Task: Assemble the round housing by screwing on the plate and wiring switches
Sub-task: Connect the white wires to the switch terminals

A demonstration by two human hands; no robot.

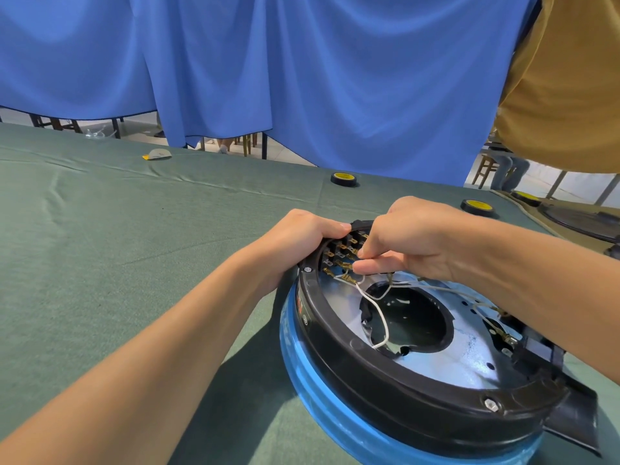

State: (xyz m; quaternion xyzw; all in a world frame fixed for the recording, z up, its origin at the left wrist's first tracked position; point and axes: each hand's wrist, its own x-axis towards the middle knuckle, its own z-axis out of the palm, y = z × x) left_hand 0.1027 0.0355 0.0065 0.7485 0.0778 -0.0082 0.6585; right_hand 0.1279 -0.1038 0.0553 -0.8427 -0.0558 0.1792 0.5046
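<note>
The round housing [419, 380], set on the counter [134, 246], is gripped at its far rim by the left hand [302, 239]. Just beside it, a white wire [372, 303] is pinched by the right hand [412, 239] at the switch terminals [339, 260].

a: what's the round housing [385, 391] made of?
b: from my feed, i see a black plastic ring with a dull sheen, a glossy blue plastic band [335, 411] below it, and a shiny sheet-metal plate [469, 360] inside, scuffed in patches.
a: and the fittings?
b: brass-coloured metal terminals [339, 260], white wires [379, 310] that look fabric-sleeved, and a bright metal screw [490, 405].
a: the table?
b: i see a matt green cloth [134, 236], wrinkled. behind it a smooth blue curtain [302, 78], and glossy black tape rolls [344, 179].
</note>
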